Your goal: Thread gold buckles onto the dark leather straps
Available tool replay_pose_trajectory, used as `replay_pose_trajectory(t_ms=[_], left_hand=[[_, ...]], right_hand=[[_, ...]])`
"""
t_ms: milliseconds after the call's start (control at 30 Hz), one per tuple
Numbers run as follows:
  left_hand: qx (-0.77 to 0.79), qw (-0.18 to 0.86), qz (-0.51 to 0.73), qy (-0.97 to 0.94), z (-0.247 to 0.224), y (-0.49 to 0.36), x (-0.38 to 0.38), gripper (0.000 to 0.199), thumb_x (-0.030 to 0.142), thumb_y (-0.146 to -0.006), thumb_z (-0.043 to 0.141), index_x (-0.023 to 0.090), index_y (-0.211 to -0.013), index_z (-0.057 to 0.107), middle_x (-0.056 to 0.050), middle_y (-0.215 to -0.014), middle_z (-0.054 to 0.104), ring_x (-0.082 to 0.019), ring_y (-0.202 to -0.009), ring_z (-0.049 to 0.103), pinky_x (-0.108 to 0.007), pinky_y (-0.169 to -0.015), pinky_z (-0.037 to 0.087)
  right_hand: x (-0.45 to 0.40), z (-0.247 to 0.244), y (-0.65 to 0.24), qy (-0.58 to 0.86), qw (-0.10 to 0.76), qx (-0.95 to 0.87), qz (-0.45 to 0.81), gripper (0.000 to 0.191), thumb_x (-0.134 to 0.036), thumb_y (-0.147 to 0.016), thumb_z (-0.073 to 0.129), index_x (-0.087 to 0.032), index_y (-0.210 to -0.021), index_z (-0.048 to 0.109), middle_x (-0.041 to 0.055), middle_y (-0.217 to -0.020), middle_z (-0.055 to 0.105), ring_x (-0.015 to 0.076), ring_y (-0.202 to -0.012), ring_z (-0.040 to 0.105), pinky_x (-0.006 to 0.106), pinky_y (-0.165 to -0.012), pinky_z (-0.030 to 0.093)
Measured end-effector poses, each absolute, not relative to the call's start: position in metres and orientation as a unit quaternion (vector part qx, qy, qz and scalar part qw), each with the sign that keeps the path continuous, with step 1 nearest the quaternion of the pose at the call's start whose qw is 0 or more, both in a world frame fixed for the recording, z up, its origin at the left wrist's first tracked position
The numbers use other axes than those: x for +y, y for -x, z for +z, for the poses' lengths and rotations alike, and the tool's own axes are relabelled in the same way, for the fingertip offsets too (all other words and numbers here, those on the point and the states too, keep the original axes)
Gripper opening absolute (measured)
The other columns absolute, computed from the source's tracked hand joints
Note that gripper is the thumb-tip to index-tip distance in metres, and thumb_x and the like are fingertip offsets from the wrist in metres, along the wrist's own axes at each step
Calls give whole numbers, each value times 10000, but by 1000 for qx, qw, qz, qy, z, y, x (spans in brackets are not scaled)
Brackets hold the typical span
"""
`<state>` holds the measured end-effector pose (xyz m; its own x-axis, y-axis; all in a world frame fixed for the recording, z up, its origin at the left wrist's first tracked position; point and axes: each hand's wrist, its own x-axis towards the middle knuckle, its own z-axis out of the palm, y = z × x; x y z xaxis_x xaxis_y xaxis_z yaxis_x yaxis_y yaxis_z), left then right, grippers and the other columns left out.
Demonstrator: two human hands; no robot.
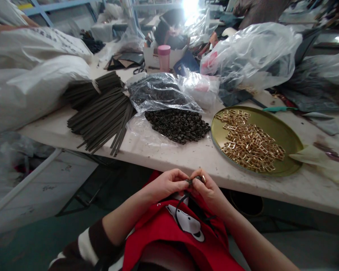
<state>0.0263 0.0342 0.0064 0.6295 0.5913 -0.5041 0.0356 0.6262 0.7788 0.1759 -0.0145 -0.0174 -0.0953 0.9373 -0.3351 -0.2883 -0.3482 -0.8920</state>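
My left hand and my right hand meet in front of the table edge, above my red apron. Fingers of both are pinched on a small dark strap, mostly covered by the fingertips. Something small and gold shows at my right fingers; whether it is a buckle or a ring I cannot tell. Ahead on the table lies a heap of small dark loops, partly on clear plastic. To its right, a round gold tray bears many gold rectangular buckles.
Dark flat strips lie fanned out at left, beside large white sacks. Behind the loops are a plastic bag of dark pieces and a pink cup. A big clear bag stands back right. Other people are partly visible at the far side.
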Motion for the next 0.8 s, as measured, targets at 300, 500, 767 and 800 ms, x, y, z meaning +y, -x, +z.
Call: replay_pose_trajectory(t_ms=[300, 500, 767, 800], left_hand=[[417, 814, 182, -361, 2, -25, 32, 370, 335, -610, 742, 104, -832, 556, -16, -664, 648, -84, -562, 601, -203, -593, 452], [414, 815, 165, -370, 6, -26, 27, 364, 332, -600, 748, 104, -822, 570, -22, -707, 655, -92, -594, 618, -221, -641, 476], [404, 822, 175, -363, 17, -22, 19, 323, 270, -617, 735, 102, -845, 579, -32, -747, 647, -103, -649, 630, -220, -667, 469], [405, 820, 177, -364, 16, -22, 17, 322, 273, -623, 731, 103, -849, 578, -30, -742, 644, -100, -646, 627, -220, -668, 467]], right_hand=[[-16, -23, -180, 564, 424, -423, 569, 96, -282, -740, 503, -210, -777, 451, -63, -547, 448, 92, -470, 393, 221, -455, 314], [-21, -21, -186, 547, 386, -394, 629, 91, -290, -764, 487, -212, -771, 442, -82, -508, 395, 80, -438, 332, 208, -433, 259], [-27, -20, -185, 422, 401, -255, 772, 169, -339, -766, 529, -212, -751, 418, -88, -519, 361, 70, -445, 330, 205, -456, 270], [-29, -18, -185, 444, 402, -286, 749, 162, -343, -778, 512, -212, -755, 419, -85, -524, 365, 73, -448, 329, 208, -454, 269]])
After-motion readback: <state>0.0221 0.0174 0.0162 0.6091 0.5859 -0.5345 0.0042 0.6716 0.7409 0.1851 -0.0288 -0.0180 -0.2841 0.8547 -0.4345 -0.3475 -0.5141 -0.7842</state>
